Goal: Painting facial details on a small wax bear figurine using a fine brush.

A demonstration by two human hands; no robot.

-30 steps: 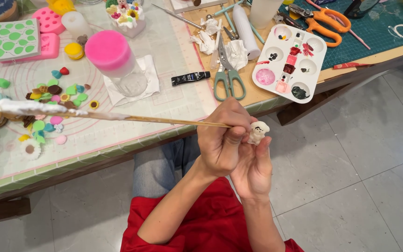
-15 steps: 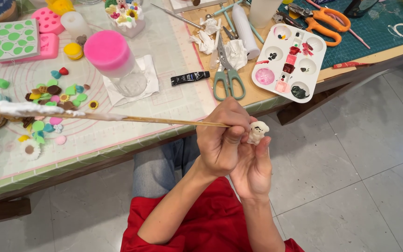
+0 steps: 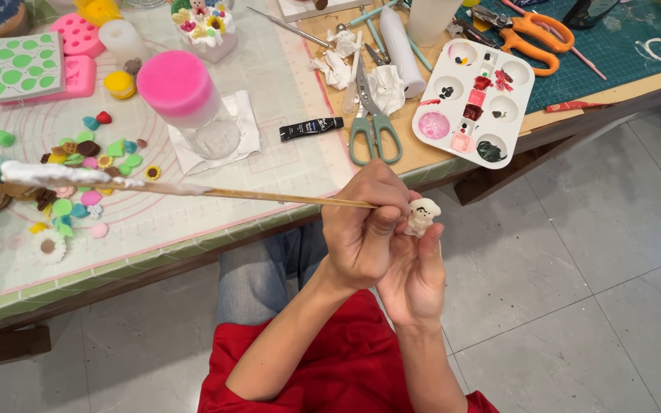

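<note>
From here I see the long wooden brush (image 3: 269, 196) lying level across the view, its white-caked end at nine o'clock over the small coloured clay bits (image 3: 78, 172) on the surface (image 3: 284, 164). At eleven o'clock of the hands stands a pink sponge on a clear jar (image 3: 189, 99). My left hand (image 3: 365, 229) is curled tight around the brush's near end. Just at its three o'clock, the right hand (image 3: 415, 275) pinches a small white figurine (image 3: 422, 216) at its fingertips; the brush tip seems to touch it, though the fingers hide that. At one o'clock sits a white paint palette (image 3: 474, 103).
</note>
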